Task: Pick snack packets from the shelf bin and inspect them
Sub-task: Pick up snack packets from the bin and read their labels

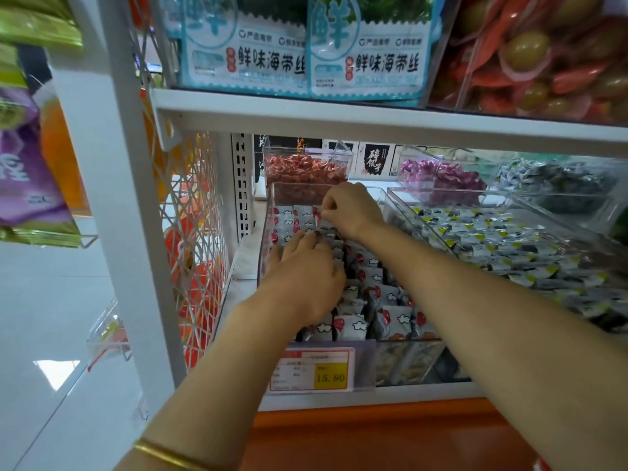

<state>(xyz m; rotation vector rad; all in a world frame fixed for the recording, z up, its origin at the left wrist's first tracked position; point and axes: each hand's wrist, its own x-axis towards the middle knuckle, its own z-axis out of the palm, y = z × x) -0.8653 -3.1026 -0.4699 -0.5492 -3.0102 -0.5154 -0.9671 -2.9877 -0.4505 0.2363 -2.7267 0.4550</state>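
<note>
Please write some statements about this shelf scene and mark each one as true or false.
1. Both the left hand and the right hand are in the clear bin of white-and-red packets. True.
2. The price tag reads 25.80. False: it reads 15.80.
3. The left hand lies flat on the packets. True.
4. The bracelet is on the right arm. False: it is on the left arm.
5. The right hand is nearer the camera than the left. False: it reaches farther back, and its curled fingers pinch one of the packets.
</note>
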